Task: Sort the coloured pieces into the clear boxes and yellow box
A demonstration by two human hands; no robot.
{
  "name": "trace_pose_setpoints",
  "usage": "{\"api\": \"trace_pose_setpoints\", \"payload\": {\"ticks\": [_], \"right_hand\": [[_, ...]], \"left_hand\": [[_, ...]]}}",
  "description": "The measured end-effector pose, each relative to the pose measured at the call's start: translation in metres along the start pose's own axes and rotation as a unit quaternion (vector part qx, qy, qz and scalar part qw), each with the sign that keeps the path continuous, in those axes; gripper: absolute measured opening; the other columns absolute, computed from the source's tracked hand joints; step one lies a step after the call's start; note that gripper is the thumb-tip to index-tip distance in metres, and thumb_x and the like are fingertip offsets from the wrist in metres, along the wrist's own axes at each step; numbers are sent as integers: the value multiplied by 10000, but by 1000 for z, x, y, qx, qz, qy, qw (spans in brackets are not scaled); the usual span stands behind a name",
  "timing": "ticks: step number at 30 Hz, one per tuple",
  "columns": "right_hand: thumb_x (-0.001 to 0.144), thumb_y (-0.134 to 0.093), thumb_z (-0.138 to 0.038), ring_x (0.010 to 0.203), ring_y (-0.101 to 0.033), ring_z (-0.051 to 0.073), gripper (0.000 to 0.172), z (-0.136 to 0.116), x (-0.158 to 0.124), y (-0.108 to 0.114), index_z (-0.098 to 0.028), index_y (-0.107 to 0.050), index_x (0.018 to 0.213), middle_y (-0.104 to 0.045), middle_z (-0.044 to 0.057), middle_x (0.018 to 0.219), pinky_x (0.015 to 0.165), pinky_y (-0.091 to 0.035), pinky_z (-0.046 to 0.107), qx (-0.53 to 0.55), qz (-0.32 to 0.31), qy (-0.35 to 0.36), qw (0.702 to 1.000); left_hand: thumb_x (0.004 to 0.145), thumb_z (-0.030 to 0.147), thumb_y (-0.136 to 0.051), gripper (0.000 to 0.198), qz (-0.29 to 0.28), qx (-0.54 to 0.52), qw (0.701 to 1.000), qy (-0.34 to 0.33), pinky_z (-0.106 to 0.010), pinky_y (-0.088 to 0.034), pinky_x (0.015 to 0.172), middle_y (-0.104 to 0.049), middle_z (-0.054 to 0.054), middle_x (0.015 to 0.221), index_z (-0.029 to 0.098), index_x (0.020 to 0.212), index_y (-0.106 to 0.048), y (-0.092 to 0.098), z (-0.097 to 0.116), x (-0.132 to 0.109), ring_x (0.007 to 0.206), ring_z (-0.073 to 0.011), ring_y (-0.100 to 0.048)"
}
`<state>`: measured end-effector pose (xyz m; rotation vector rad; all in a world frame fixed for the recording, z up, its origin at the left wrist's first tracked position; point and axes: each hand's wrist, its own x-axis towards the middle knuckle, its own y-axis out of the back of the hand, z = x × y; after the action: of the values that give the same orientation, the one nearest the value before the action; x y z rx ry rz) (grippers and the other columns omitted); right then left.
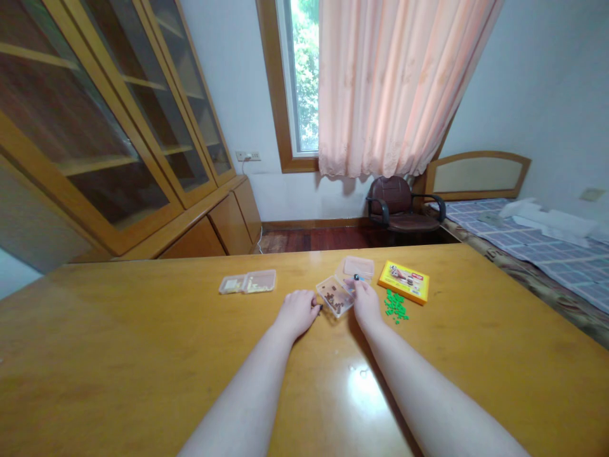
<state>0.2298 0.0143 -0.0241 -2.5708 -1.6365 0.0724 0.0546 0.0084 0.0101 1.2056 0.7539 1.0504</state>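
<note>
Left hand point(299, 312) curled against the clear box point(333, 295); right hand point(366, 299) pinches a dark piece point(356, 277); yellow box point(403, 281) print unreadable.

Nothing readable — print on the yellow box point(403, 281) is too small.

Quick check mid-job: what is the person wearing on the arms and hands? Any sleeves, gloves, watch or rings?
Nothing worn shows. The left forearm and right forearm are bare down to the picture's lower edge, with no sleeve in view. The left hand and right hand have no gloves. No watch, bracelet or ring can be seen, though the fingers are small in this view.
</note>
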Motion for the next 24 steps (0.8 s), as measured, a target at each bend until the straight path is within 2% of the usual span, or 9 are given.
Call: {"api": "trace_pose_setpoints", "payload": {"ticks": [7,15,18,22,24], "right_hand": [[681,-499,-533,636,-568,177,436,-3,-1,0,-137,-653,778,-660,80,767,549,-437,267,-5,2,-7,1000],[695,-493,-496,647,-569,182,395,-2,-1,0,-142,-647,783,-656,75,777,537,-435,274,5,-3,-12,1000],[707,-482,-482,625,-557,176,383,1,0,1,-143,-642,789,-647,69,761,547,-435,278,6,-6,-7,1000],[707,-479,-480,661,-566,183,373,3,2,1,-151,-645,762,-648,65,760,599,-438,286,2,-8,4,1000],[705,-480,-484,698,-575,190,376,3,2,1,-150,-649,742,-654,72,772,627,-436,287,-3,-5,11,1000]], "left_hand": [[838,299,-391,232,2,23,1000,17,-303,-398,736,-627,-62,848,189,803,-593,-2,0,1,827,-189,-564],[835,288,-412,198,14,20,1000,14,-290,-394,712,-615,-54,814,179,784,-568,-9,-5,5,797,-181,-559],[850,277,-391,186,46,-30,998,-5,-268,-394,695,-602,-37,812,184,796,-543,-6,-6,6,772,-159,-550],[873,264,-337,200,123,-91,988,-19,-258,-389,733,-586,-34,844,188,841,-519,0,-7,6,814,-149,-532],[868,257,-347,186,132,-92,987,-13,-261,-383,732,-584,-34,841,189,839,-518,0,-8,6,811,-152,-528]]}}
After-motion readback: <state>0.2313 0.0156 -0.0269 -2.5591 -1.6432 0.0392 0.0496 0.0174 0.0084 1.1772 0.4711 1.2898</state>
